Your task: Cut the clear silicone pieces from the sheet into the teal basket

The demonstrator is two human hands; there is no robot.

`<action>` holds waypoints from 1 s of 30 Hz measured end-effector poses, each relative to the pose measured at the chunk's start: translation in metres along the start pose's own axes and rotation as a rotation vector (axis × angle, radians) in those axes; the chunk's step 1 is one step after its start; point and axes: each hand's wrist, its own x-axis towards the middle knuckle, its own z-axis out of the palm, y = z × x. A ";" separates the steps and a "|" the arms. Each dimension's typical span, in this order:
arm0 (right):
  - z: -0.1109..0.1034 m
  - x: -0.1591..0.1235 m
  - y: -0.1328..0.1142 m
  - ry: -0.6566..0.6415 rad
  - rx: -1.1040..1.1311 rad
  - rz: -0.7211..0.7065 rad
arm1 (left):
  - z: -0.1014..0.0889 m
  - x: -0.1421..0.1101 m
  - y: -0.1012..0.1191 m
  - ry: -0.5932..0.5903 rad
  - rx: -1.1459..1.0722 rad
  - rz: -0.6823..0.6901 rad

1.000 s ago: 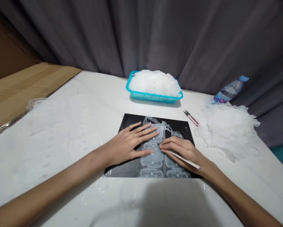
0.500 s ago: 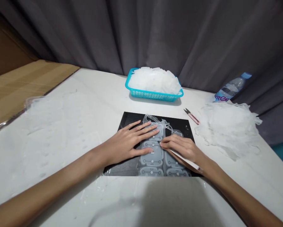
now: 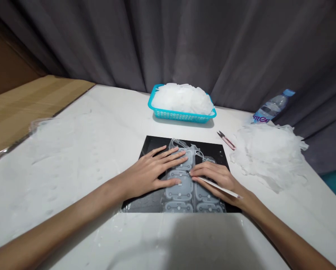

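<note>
A translucent sheet of rounded rectangular moulded pieces lies on a black board. Spread across its upper left part, my left hand is flat, with the fingers extended over the pieces. My right hand grips a slim white pen-like tool, its back end slanting toward the wrist. The fingertips of that hand rest by the seam between the two columns of pieces. Its working tip is mostly hidden by the fingers. Thin torn strips of the same clear material curl at the sheet's upper edge.
Behind the board stands a blue basket heaped with whitish translucent pieces. Red-handled thread snips lie by a pile of clear scraps. A water bottle leans behind them. More clear sheets cover the table's left, near cardboard.
The tool's back end has tilted up slightly, and my right hand has shifted a little along the seam. My left hand stays flat on the sheet. The whole view has moved slightly.
</note>
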 end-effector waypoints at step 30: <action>-0.011 0.042 0.007 0.361 0.038 0.345 | -0.002 -0.002 0.030 0.262 -0.492 -0.275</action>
